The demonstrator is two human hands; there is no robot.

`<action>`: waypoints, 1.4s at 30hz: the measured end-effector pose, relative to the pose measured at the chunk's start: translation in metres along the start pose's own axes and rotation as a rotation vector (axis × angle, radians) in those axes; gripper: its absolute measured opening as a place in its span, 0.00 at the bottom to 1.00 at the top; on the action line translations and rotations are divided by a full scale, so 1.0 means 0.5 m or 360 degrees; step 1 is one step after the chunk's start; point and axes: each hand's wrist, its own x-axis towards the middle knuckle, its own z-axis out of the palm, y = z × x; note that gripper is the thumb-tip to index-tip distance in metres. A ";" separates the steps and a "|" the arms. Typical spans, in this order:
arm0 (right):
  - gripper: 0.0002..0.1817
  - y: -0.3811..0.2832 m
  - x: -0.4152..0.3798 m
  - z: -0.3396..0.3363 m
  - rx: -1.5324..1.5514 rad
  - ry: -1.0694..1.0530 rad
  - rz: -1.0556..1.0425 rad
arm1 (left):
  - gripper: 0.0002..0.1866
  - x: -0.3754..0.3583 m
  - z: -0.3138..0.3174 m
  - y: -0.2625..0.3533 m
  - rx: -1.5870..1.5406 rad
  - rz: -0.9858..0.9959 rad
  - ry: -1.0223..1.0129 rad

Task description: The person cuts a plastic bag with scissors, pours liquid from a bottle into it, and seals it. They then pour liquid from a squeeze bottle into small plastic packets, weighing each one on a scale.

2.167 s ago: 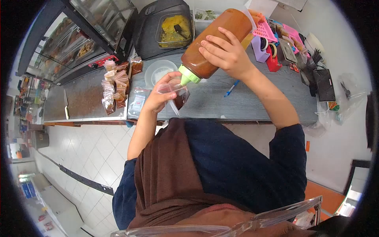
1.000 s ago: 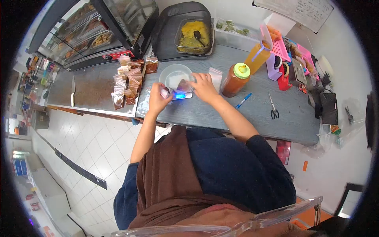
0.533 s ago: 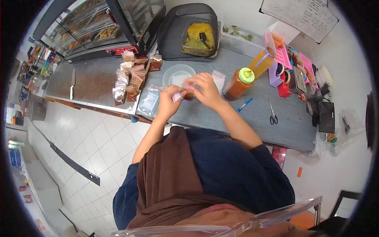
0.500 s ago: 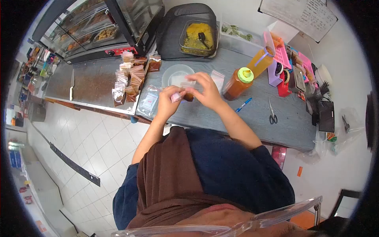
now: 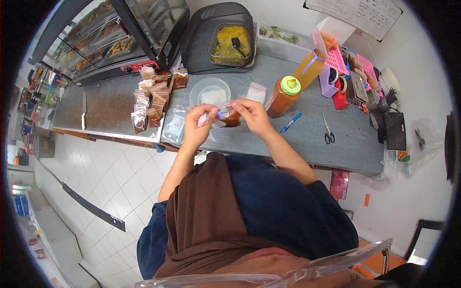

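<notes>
My left hand (image 5: pixel 196 127) and my right hand (image 5: pixel 251 116) hold a small clear zip bag (image 5: pixel 225 115) with brown-red sauce in its bottom, one hand at each end of its top edge, above the grey counter (image 5: pixel 307 134). The sauce squeeze bottle with a green cap (image 5: pixel 282 96) stands upright just right of my right hand. A clear round plastic container (image 5: pixel 209 92) sits behind the bag. A small scale with a blue-lit display is mostly hidden behind my hands.
Several filled sauce bags (image 5: pixel 146 103) lie in rows at the left. Empty zip bags (image 5: pixel 174 126) lie under my left hand. A blue pen (image 5: pixel 291 122), scissors (image 5: pixel 327 132), an orange bottle (image 5: pixel 309 68), a tray of yellow food (image 5: pixel 230 40) and a knife (image 5: pixel 83 111) are around.
The squeeze bottle was set down upright on the counter. The bag went onto the scale, then both hands lifted it off and now hold it by its top edge.
</notes>
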 end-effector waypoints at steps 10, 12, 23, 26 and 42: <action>0.08 -0.074 0.024 0.048 -0.0628 -0.0216 -0.0409 | 0.04 0.003 -0.029 0.037 0.0703 0.0619 -0.0065; 0.10 -0.081 0.034 0.060 -0.0737 -0.0242 -0.0377 | 0.04 0.000 -0.043 0.044 0.0776 0.0627 -0.0064; 0.24 0.047 0.129 0.087 -0.0991 -0.0097 0.0084 | 0.06 0.068 -0.196 -0.066 0.0641 0.0136 0.0154; 0.22 0.123 0.129 0.077 -0.1289 -0.0077 -0.0532 | 0.10 0.145 -0.249 -0.140 0.0570 0.0009 0.0091; 0.09 0.089 0.109 0.102 -0.0575 -0.0040 -0.0156 | 0.17 0.095 -0.171 -0.141 0.0356 0.0056 -0.0583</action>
